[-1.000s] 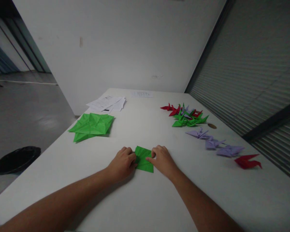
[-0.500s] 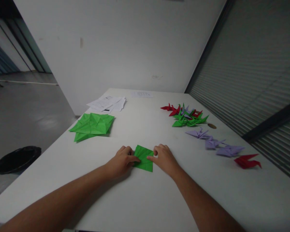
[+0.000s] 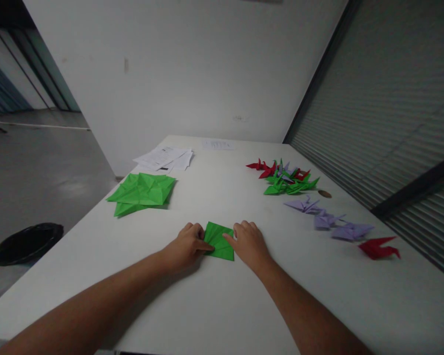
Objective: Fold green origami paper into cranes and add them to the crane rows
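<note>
A small folded green paper square with crease lines lies on the white table between my hands. My left hand grips its left edge, the thumb lying on top near the lower left corner. At the right edge, my right hand has its fingers curled and its thumb on the paper near the upper right. The undersides of the fingers are hidden.
Creased green sheets lie at the left, with printed papers behind them. Folded red, green and purple cranes are heaped at the back right. Purple cranes, a red crane and a brown disc lie nearer. A black bin stands left.
My right thumb has moved slightly up and left over the green paper's right part. The paper has shifted very slightly; my left hand holds nearly the same place.
</note>
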### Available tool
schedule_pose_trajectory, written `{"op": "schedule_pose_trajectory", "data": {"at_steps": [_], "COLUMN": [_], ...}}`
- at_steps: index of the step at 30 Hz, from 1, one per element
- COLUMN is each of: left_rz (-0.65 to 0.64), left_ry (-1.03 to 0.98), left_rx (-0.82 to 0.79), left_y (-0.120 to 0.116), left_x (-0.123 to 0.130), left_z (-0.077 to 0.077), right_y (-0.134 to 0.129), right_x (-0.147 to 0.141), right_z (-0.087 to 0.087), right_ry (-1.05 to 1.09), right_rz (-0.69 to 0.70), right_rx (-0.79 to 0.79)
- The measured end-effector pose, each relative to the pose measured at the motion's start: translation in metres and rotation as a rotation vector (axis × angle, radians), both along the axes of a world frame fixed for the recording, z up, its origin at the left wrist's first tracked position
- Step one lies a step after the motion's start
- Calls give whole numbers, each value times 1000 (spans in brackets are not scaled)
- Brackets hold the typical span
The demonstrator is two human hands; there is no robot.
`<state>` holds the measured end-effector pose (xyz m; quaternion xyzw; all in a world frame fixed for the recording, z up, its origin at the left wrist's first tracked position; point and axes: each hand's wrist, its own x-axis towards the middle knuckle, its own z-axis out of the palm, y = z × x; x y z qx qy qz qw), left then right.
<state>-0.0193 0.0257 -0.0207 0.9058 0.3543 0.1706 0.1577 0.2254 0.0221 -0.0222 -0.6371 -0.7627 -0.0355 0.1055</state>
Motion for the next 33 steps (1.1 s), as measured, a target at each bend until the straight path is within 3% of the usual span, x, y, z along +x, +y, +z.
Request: {"op": "schedule_pose_trajectory", "data": {"at_steps": [8, 12, 16, 22, 29, 33], "left_rz": [7, 36, 39, -2, -119, -145], "left_ry": [66, 166, 227, 200, 162, 128], "left_rx": [64, 120, 172, 165, 144, 125], "left_y": [4, 1, -7, -15, -9, -4], "left_x": [-6, -6, 1, 6, -1, -4], "left_z": [1, 6, 8, 4, 5, 4], "right_y": [1, -4, -4, -1, 1, 5], "right_x": [8, 7, 6, 6, 6, 8], "right_z": [4, 7, 5, -1, -6, -5], "right_ry": [199, 252, 247, 387, 645, 687], "right_rz": [209, 341, 379, 331, 56, 64], "right_rx": [57, -4, -51, -103, -160, -131]}}
